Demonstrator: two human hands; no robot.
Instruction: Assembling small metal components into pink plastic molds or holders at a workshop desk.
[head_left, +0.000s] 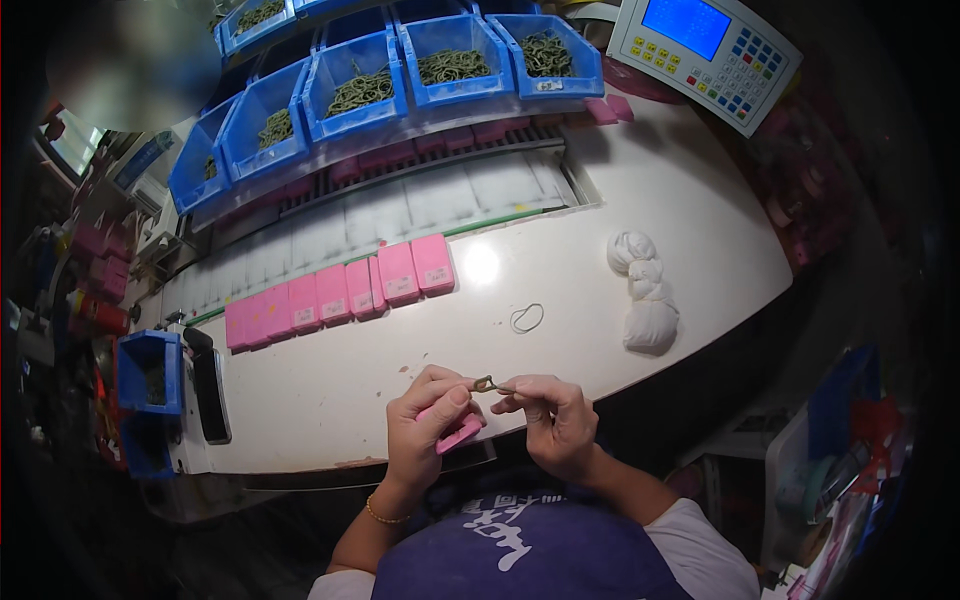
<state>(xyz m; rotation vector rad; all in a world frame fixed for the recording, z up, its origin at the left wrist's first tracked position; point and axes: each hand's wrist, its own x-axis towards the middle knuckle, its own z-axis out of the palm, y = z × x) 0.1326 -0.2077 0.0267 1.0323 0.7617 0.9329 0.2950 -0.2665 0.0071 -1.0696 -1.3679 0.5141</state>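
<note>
In front of me, at the table's near edge, my left hand [420,418] is closed around a pink block [461,436]. Its thumb and forefinger also pinch one end of a small dark-green loop-shaped piece [484,384]. From the other side, my right hand [562,418] pinches the same piece between its fingertips. The piece bridges the small gap between both hands; its exact kind is too small to make out. On the white table [590,300] just beyond lies a thin pale ring-shaped band [527,318].
A row of pink blocks [333,294] stands left of centre. Behind it are blue bins [352,115] with several green loops. A knotted white cloth bundle [650,320] lies right, a keypad device [706,58] sits far right, and a black phone-like object [209,395] lies left.
</note>
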